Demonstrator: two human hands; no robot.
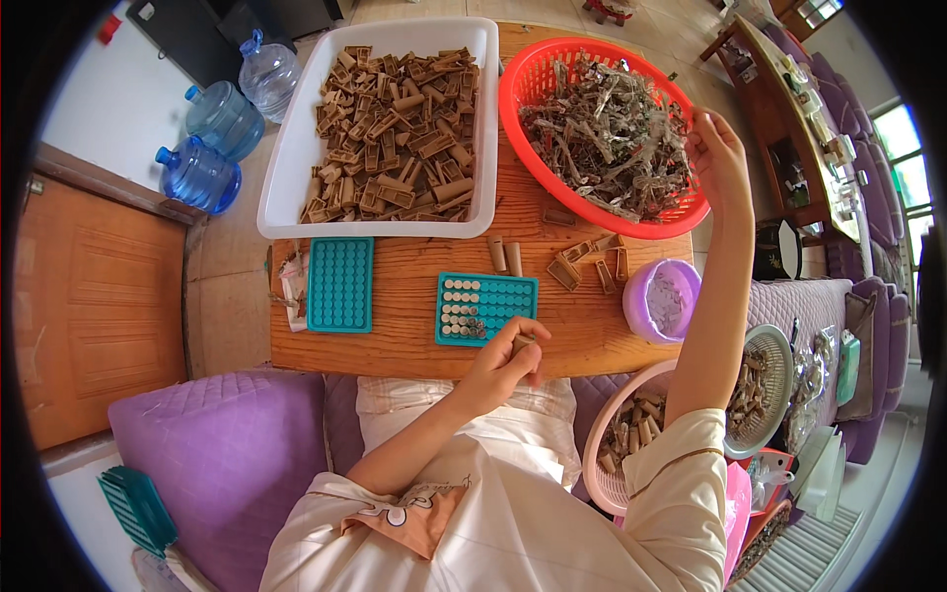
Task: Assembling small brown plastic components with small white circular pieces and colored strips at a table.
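Left hand (503,366) curls, closed around a small brown piece (525,343) near the desk (395,352) edge. Right hand (721,163), well apart, bends its fingers at the red basket (592,213); cannot tell whether they grip anything.

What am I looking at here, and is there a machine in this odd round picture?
No machine, just a person's bare hands. A wide fisheye camera worn on the head looks down, so straight edges bend toward the rim. On the wooden table stand a white tub of brown parts, a red basket of tangled grayish strips, two teal trays, one partly filled with white round pieces, and a purple bowl. The left hand seems to hold a small brown piece. The right hand is at the basket's edge; whether it grips anything is unclear.
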